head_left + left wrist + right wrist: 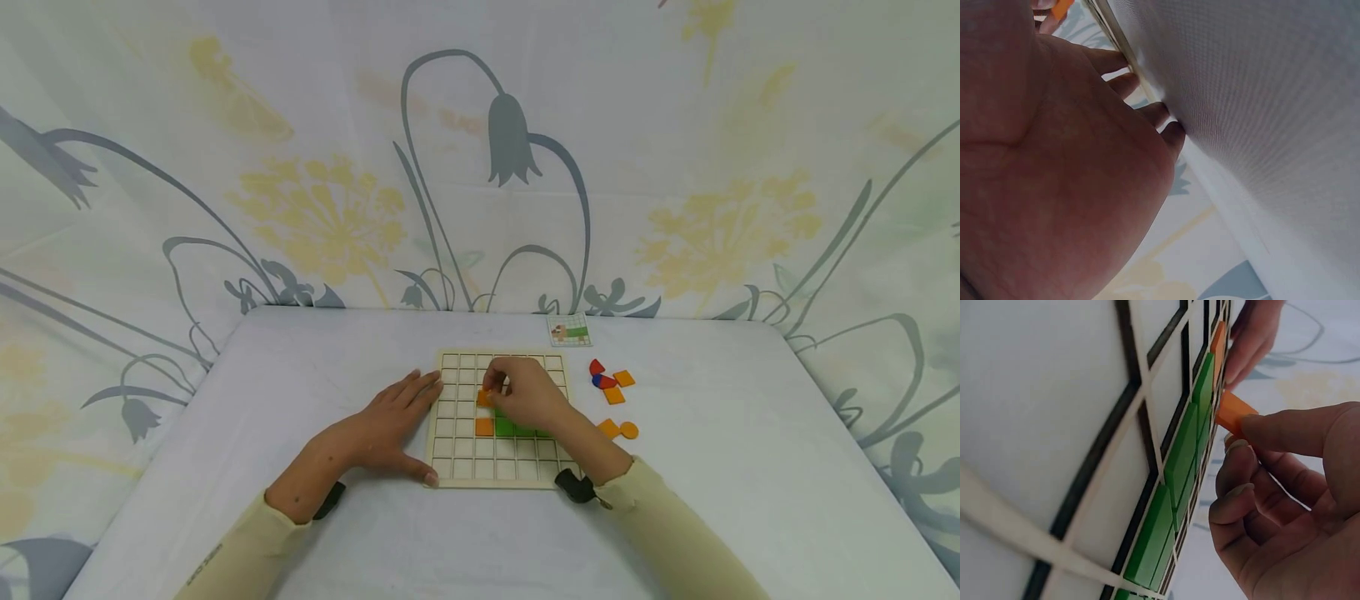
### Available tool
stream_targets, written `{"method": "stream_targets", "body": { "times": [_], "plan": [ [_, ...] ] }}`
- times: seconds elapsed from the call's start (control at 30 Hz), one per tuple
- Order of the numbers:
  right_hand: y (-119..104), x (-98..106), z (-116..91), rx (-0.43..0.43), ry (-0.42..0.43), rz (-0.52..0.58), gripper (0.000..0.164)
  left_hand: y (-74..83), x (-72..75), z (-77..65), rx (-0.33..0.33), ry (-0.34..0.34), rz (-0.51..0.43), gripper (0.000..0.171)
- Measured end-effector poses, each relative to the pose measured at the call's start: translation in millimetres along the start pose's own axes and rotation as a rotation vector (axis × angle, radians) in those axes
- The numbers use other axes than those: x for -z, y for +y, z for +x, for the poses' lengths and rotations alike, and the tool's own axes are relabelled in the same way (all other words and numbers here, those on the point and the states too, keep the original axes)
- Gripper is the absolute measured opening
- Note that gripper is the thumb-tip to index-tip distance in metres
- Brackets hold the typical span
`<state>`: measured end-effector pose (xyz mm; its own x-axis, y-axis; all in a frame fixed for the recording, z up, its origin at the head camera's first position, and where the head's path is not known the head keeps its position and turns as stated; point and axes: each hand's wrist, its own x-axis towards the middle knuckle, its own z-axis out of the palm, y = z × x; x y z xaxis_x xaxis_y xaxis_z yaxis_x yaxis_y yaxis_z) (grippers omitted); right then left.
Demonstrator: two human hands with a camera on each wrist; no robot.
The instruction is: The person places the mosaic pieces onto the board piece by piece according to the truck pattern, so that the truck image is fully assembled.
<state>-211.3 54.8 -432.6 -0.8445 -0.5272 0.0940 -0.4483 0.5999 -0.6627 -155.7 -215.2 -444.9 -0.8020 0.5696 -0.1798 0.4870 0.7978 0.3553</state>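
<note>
Right-hand grip: thumb and fingers of the right hand [528, 393] are pinched together on an orange square tile [1235, 414], held by its edge.
Held tile: tilted, just at the face of the grid board [491, 484], beyond the cell of the seated orange tile [484, 427] as the head view shows it; whether it touches the board, I cannot tell.
Left hand: the left hand [390, 427] grasps no tile; its fingers are extended and apart, fingertips at the board's left edge, thumb at the near left corner.
Board: pale, ruled into square cells, flat on the white-covered table [750, 467].
Green tiles: several green tiles [504, 427] sit in cells to the right of the seated orange tile, partly hidden by the right hand and forearm.
Loose pieces: right of the board lie 3 orange squares [624, 378], 1 orange disc [629, 430], 2 red pieces [596, 367] and a blue piece [597, 380] touching the nearer red.
Card: a small picture card [569, 331] lies past the board's far right corner.
Backdrop: flower-printed cloth [337, 125] behind the table.
</note>
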Motion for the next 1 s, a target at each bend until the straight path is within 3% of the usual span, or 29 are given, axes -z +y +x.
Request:
{"method": "stream_targets", "body": {
  "times": [0.23, 0.63, 1.0],
  "plan": [
    [-2.0, -0.9, 2.6, -0.018, -0.044, -0.009, 0.003, -1.7, 0.0, 0.9, 0.001, 0.0, 0.01, 0.132],
    [-3.9, -2.7, -2.1, -0.046, -0.058, -0.061, 0.009, -2.5, -1.6, 0.4, 0.006, -0.001, 0.0, 0.132],
    [7.8, 26.1, -30.2, -0.074, 0.015, -0.069, 0.004, -0.4, -1.8, 0.4, 0.006, 0.001, 0.002, 0.133]
  ]
}}
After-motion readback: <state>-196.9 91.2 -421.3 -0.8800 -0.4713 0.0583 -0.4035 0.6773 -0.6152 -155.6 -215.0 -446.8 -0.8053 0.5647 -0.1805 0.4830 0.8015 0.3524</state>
